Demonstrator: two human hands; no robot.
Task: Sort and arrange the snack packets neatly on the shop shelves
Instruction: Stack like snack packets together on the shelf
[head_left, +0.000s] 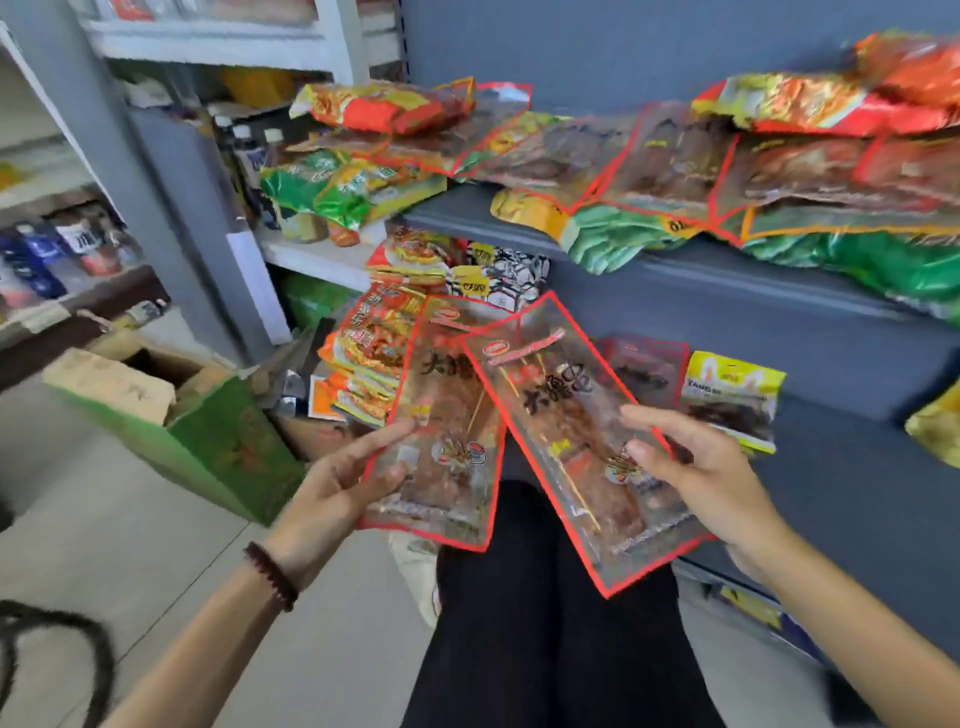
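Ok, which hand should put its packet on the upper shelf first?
Probably the right hand: it holds its packet nearer the upper shelf, where matching red-edged packets lie.

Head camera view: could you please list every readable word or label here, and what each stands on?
"大", further characters blurred: left red-edged packet in the left hand.
"大", further characters blurred: right red-edged packet in the right hand.
"TANG", smaller print unreadable: yellow-topped packet.
Too blurred to read: black-and-white packets, green packets, bottles.
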